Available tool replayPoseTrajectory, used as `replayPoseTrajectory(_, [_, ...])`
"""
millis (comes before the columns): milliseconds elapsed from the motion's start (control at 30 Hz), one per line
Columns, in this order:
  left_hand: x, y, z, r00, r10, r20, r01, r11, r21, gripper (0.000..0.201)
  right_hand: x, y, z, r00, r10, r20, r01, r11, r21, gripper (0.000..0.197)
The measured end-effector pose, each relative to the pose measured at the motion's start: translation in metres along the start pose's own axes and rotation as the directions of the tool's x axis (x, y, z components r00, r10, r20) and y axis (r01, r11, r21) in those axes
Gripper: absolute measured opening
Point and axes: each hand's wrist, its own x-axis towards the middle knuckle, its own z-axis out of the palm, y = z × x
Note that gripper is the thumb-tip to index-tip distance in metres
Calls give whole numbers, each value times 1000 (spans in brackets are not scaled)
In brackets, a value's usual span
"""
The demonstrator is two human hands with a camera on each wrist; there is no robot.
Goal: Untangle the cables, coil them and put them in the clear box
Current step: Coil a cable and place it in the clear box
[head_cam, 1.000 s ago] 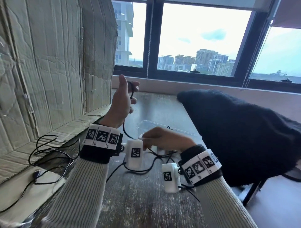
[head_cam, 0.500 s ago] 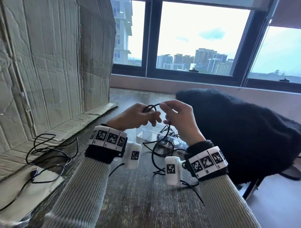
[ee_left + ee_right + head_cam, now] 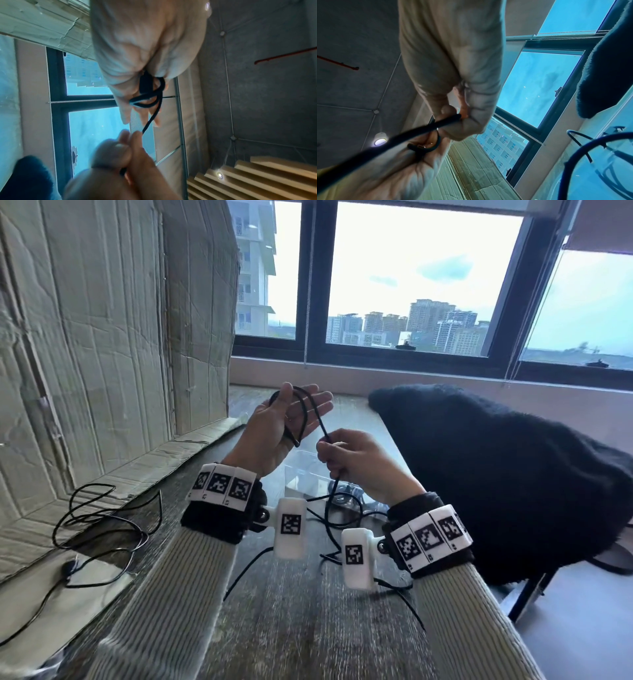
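Note:
My left hand is raised palm up with its fingers straight. A black cable lies looped over its palm and round the thumb, and the loop also shows in the left wrist view. Just below and to the right, my right hand pinches the same cable between thumb and fingers. From that fist the cable hangs down toward the clear box on the table, which is partly hidden behind both hands. More coiled cable lies in the box.
A second loose black cable sprawls on the flattened cardboard at the left, which also stands as a wall. A black fuzzy chair back fills the right. The wooden table runs to the window sill.
The hands were pinching a cable loop close together. The left hand has since opened and turned palm up with the loop on it, and the right hand has dropped lower along the cable.

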Motion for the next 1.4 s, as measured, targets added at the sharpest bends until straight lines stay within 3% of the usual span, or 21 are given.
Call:
replayPoseTrajectory(100, [-1, 4, 0, 998, 4, -66, -14, 987, -160, 39, -1, 2, 1, 991, 93, 97, -88, 994, -59, 11])
replayPoseTrajectory(167, [1, 4, -2, 985, 9, -170, -36, 987, -156, 37, -6, 0, 1, 965, 152, 215, -133, 986, -102, 17])
replayPoseTrajectory(200, [3, 4, -6, 973, 46, -227, -64, 995, -74, 37, -10, -3, 0, 948, 178, 264, -135, 976, -172, 21])
replayPoseTrajectory(267, [7, 1, -19, 936, 214, -281, -144, 957, 251, 35, -18, -14, -3, 944, 189, 269, -70, 914, -399, 25])
replayPoseTrajectory(300, [8, -1, -26, 917, 319, -241, -177, 864, 471, 35, -22, -20, -5, 958, 155, 241, -21, 877, -479, 25])
replayPoseTrajectory(367, [10, -6, -36, 917, 396, -42, -194, 538, 821, 40, -26, -31, -8, 987, 32, 158, 57, 850, -524, 24])
replayPoseTrajectory(400, [10, -10, -37, 941, 337, 30, -174, 407, 897, 44, -26, -34, -9, 992, -46, 117, 101, 844, -527, 24])
replayPoseTrajectory(467, [8, -14, -30, 985, 150, 82, -130, 343, 930, 63, -23, -35, -7, 979, -199, 53, 197, 831, -520, 22])
replayPoseTrajectory(533, [4, -16, -19, 990, 5, 142, -133, 389, 912, 85, -15, -28, -5, 948, -317, -19, 262, 815, -516, 21])
replayPoseTrajectory(567, [1, -17, -12, 986, -54, 158, -116, 460, 880, 91, -10, -24, -6, 932, -354, -71, 271, 816, -511, 20])
replayPoseTrajectory(667, [-6, -14, 1, 960, -175, 217, -53, 652, 756, 86, 0, -15, -12, 890, -400, -219, 268, 847, -459, 12])
replayPoseTrajectory(767, [-6, -15, 2, 960, -131, 246, -91, 688, 720, 44, 4, -12, -18, 866, -369, -336, 239, 898, -371, 9])
replayPoseTrajectory(833, [-4, -15, 1, 983, -38, 179, -79, 795, 601, 40, 4, -9, -21, 881, -303, -362, 207, 937, -280, 13])
replayPoseTrajectory(933, [0, -10, -1, 998, 37, -44, -25, 971, 236, 40, 4, -5, -24, 941, -173, -291, 155, 985, -81, 18])
replayPoseTrajectory(1033, [6, -8, -7, 990, 49, -133, -41, 997, 60, 40, 1, -2, -21, 990, -65, -124, 61, 997, -41, 20])
replayPoseTrajectory(1133, [6, -5, -8, 988, 57, -145, -63, 997, -34, 45, 0, 2, -12, 999, 29, 25, -23, 978, -206, 23])
replayPoseTrajectory(1233, [7, -6, -6, 975, 11, -223, -37, 993, -113, 44, -5, 0, -5, 992, 68, 102, -23, 921, -388, 23])
replayPoseTrajectory(1333, [9, -12, -5, 937, 63, -343, -6, 986, 166, 35, -18, -14, -7, 970, 87, 226, 56, 829, -557, 21])
replayPoseTrajectory(1400, [9, -18, -7, 935, 129, -329, 27, 902, 432, 20, -22, -22, -15, 978, 34, 205, 82, 843, -531, 17])
